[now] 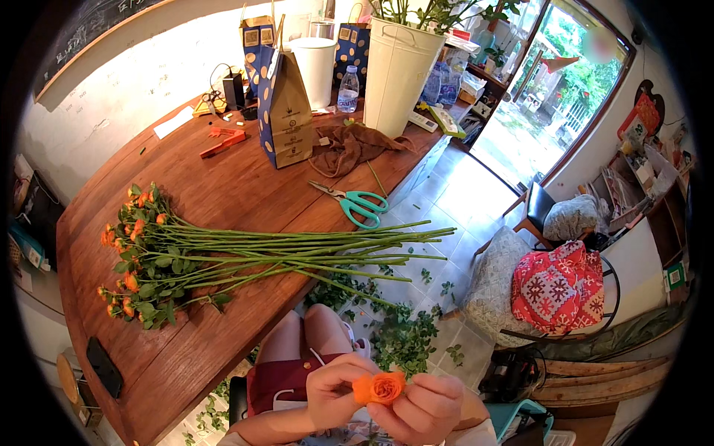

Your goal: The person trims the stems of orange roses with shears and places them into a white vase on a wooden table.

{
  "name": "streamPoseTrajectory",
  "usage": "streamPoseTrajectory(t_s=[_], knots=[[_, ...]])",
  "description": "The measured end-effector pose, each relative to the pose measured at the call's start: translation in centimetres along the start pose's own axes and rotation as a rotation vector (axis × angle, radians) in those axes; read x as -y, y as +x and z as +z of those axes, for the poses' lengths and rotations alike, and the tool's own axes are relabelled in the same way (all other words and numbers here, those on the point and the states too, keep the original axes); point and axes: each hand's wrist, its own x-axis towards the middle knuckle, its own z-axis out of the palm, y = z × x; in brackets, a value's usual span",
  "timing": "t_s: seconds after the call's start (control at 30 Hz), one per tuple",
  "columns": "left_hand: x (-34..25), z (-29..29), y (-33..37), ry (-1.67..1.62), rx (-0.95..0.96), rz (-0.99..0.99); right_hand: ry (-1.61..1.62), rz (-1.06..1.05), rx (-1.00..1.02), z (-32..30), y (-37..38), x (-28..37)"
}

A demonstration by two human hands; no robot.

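An orange rose (387, 387) is held between my two hands above my lap. My left hand (336, 388) pinches the outer petals on its left side. Curled against its right side are the fingers of my right hand (425, 407); the stem is mostly hidden below. On the wooden table (216, 178) lies a bunch of orange roses (132, 230), blooms to the left, with long bare stems (320, 245) reaching past the table's right edge. Turquoise-handled scissors (358, 204) rest partly open just beyond the stems.
Cut leaves (405, 338) litter the tiled floor. A patterned paper bag (286, 111), brown cloth (353, 149), water bottle (348, 89), red stapler-like tool (223, 143) and tall cream bucket (401, 74) stand or lie farther back. A phone (104, 366) lies near left; a cushioned chair (558, 286) is right.
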Motion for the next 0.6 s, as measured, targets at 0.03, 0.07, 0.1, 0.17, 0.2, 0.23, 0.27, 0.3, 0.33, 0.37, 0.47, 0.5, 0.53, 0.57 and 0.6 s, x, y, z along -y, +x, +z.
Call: streamPoseTrajectory(t_s=[0.03,0.07,0.1,0.17,0.2,0.23,0.27,0.3,0.33,0.37,0.47,0.5,0.53,0.57,0.6], knots=[[0.3,-0.1,0.1,-0.035,0.009,-0.001,0.06,0.047,-0.028,0.2,0.8,-0.4],[0.5,-0.4,0.1,-0.074,0.028,0.009,0.126,0.089,-0.06,0.3,1.5,-0.8],[0.7,-0.9,0.0,-0.112,0.046,0.021,0.305,0.129,-0.06,0.0,1.7,-1.1],[0.9,-1.4,0.2,-0.186,0.101,0.021,0.638,0.218,-0.048,-1.3,1.6,-1.7],[1.0,-1.7,0.2,-0.204,0.12,0.014,0.675,0.346,-0.121,-1.2,1.1,-1.2],[0.9,-1.9,0.2,-0.221,0.139,0.007,0.711,0.473,-0.194,-0.9,0.5,-0.5],[0.7,-2.0,0.3,-0.247,0.14,0.007,0.747,0.6,-0.266,-0.7,0.1,0.0],[0.7,-1.9,0.4,-0.272,0.14,0.007,0.756,0.661,-0.233,-0.6,0.0,0.2],[0.6,-1.9,0.4,-0.297,0.143,0.004,0.762,0.725,-0.202,-0.5,0.8,0.1],[0.7,-2.0,0.4,-0.29,0.147,0.012,0.768,0.788,-0.17,-0.4,1.3,-0.1],[0.8,-2.3,0.2,-0.278,0.152,0.029,0.869,0.777,-0.091,0.4,2.0,-0.1],[0.7,-2.3,0.2,-0.279,0.149,0.03,0.877,0.785,-0.078,0.7,2.2,0.1],[0.6,-2.3,0.2,-0.281,0.146,0.032,0.869,0.787,-0.082,0.8,2.3,0.0],[0.6,-2.3,0.2,-0.281,0.145,0.034,0.86,0.788,-0.087,1.0,2.4,0.0],[0.5,-2.3,0.2,-0.282,0.141,0.039,0.852,0.786,-0.088,1.0,2.5,0.0]])
